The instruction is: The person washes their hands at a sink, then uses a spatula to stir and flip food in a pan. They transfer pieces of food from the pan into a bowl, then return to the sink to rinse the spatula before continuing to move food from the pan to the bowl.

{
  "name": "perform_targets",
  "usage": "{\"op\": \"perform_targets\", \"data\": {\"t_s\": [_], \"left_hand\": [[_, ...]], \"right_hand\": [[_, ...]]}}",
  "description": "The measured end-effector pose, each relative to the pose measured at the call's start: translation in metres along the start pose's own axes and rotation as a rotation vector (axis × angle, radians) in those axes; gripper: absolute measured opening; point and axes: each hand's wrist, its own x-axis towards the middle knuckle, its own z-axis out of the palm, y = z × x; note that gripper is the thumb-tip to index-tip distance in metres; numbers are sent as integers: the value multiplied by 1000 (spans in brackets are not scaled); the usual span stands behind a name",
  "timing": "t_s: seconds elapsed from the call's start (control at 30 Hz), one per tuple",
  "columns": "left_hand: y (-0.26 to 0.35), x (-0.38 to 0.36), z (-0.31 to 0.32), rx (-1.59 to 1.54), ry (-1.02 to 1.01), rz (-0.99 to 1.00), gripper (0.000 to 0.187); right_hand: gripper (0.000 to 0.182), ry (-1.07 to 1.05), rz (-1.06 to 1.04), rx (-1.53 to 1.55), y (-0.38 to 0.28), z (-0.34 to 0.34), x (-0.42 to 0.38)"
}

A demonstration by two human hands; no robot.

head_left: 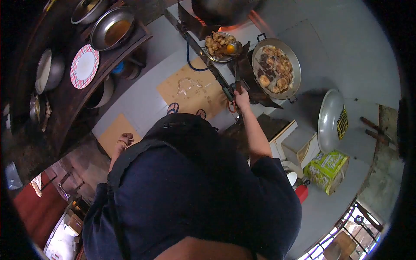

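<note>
My right hand (242, 99) is closed round the dark handle of a ladle (237, 73). The ladle's bowl is over a metal bowl (216, 57) heaped with browned fried pieces (217, 43), and something orange shows in it. To the right, a wide two-handled pan (296, 65) holds more frying pieces (277, 69) in oil. My left hand (126, 139) hangs low at the left, away from the stove, its fingers curled; I see nothing in them.
A dark wok (223, 11) sits over flames at the top. Pans (113, 32) and a red-checked plate (85, 66) stand on the left shelf. A large metal lid (329, 121) and green bag (327, 169) are at the right. Cardboard (173, 89) lies on the floor.
</note>
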Motion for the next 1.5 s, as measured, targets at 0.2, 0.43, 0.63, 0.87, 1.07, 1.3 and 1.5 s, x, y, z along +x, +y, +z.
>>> {"op": "perform_targets", "data": {"t_s": [0.2,0.43,0.63,0.87,1.07,1.3,1.5], "left_hand": [[-11,29,-10,-11,-105,20,16],[-5,35,-13,-107,-120,112,17],[-54,163,-52,-255,-311,-75,17],[69,0,10,82,-130,91,17],[99,-48,32,186,64,146,14],[117,-83,46,372,161,86,14],[76,-27,23,173,9,177,15]], "right_hand": [[51,288,-404,-698,17,-2,1],[53,273,-279,-729,3,-18,-48],[51,499,-340,-520,17,-52,-82],[46,581,-178,-395,34,-87,-70],[46,563,-155,-373,58,-94,-52],[49,329,66,145,62,-94,-44],[31,207,139,706,37,-94,-54]]}}
